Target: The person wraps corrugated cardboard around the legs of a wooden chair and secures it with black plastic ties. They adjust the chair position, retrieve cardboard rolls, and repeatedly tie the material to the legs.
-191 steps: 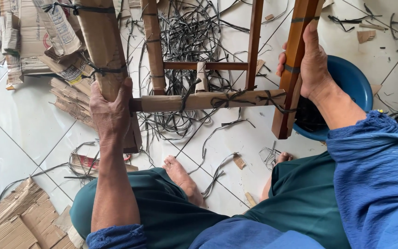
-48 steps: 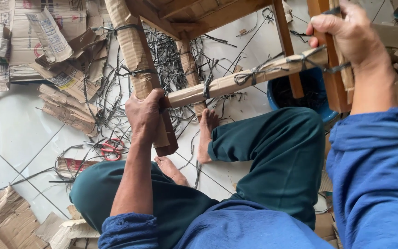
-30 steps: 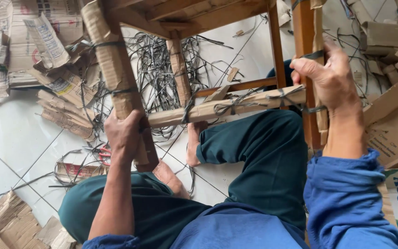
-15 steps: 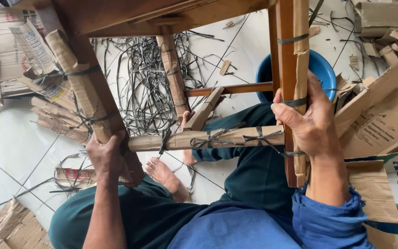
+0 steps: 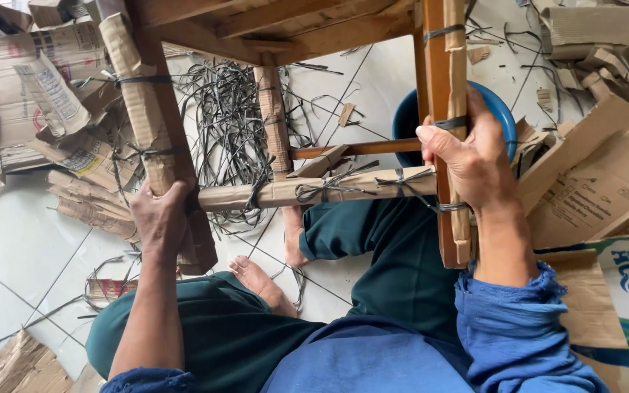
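Wooden chair frame [image 5: 314, 191] tipped nearer, left hand [image 5: 160, 222] and right hand [image 5: 471, 161] each clamped on a cardboard-wrapped leg

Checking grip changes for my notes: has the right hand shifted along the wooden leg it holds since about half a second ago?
Cannot tell. The right hand grips the wooden leg just above the wrapped crossbar, as before; any slide is lost in camera motion.
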